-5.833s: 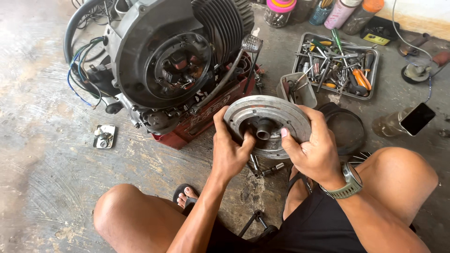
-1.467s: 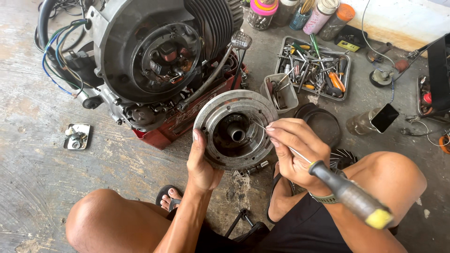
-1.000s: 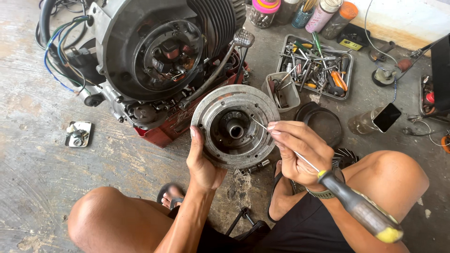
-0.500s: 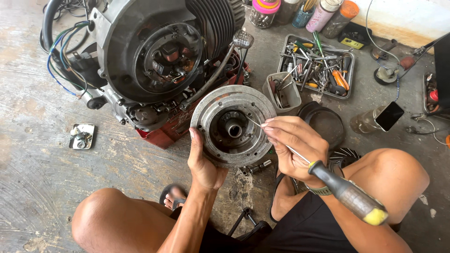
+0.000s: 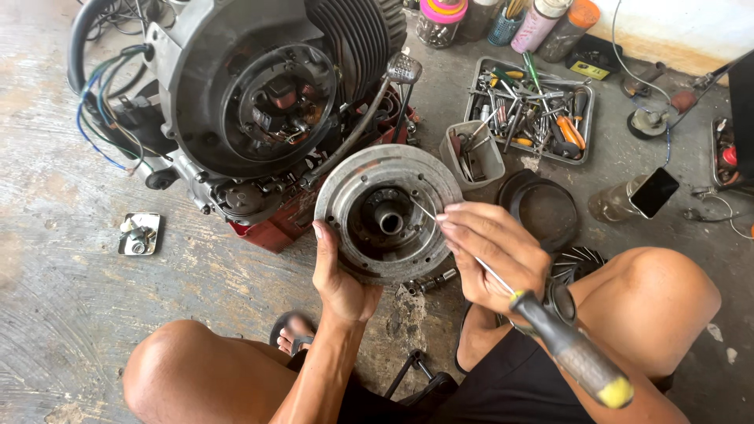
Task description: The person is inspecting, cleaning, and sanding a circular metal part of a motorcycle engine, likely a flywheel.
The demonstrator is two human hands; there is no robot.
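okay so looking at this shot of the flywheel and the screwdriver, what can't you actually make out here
All from the head view:
- Screwdriver tip: too thin to tell whether it touches the flywheel hub.
- Flywheel's lower left rim: covered by the left hand.
- Screwdriver shaft's middle: hidden inside the right hand.
- Engine: its top is cut off by the frame's upper edge.
- Tool tray: single tools too small and crowded to tell apart.

Soft, even daylight, faint shadows, sharp centre, perhaps slight wide-angle bending at edges.
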